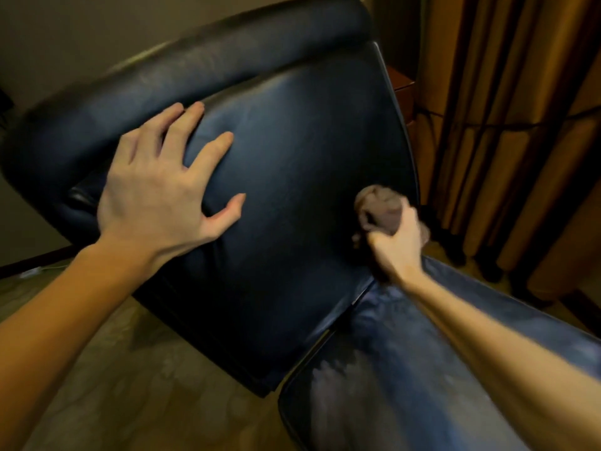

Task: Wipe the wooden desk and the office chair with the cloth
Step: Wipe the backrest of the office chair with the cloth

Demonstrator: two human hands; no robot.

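A dark blue leather office chair fills the middle of the head view, its padded seat facing me and its curved back running along the top left. My left hand lies flat on the seat's left part with fingers spread, holding nothing. My right hand is clenched around a bunched grey-brown cloth, which presses against the seat near its right edge. The right hand and cloth are blurred. The wooden desk is out of view.
My leg in blue jeans stretches along the chair's lower right side. Tan curtains hang at the right, with a reddish wooden piece of furniture beside them. Beige carpet covers the floor at lower left.
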